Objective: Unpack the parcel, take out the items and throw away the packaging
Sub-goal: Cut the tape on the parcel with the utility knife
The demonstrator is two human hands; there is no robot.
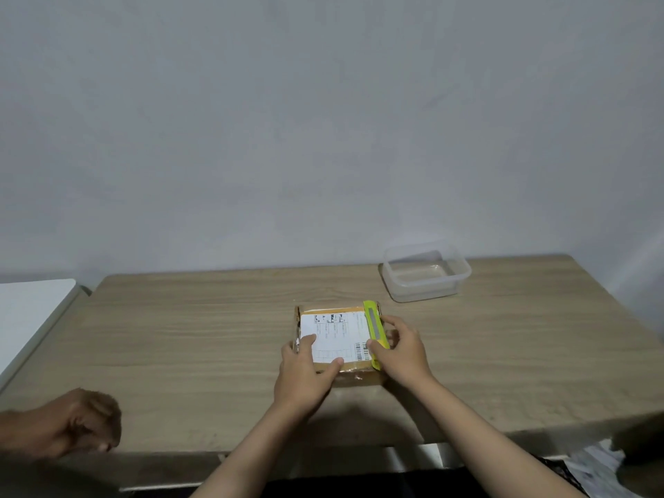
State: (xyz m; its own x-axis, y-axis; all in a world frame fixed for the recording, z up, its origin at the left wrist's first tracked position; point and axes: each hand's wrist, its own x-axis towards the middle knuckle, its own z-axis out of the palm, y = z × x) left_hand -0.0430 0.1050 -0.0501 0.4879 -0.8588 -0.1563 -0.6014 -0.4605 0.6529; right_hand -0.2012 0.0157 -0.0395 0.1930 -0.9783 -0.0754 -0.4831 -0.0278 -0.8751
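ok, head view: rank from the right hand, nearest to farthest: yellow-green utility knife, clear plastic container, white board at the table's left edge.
1. Yellow-green utility knife: lies on the cardboard parcel, right under the right hand, whose fingers touch it.
2. Clear plastic container: behind the hand, slightly right, near the wall.
3. White board: far left, past the left hand.

Label (332, 336) print too small to read; parcel (354, 376) front edge partly hidden by hands; white sheets (593, 465) cut off btm-right, maybe paper.
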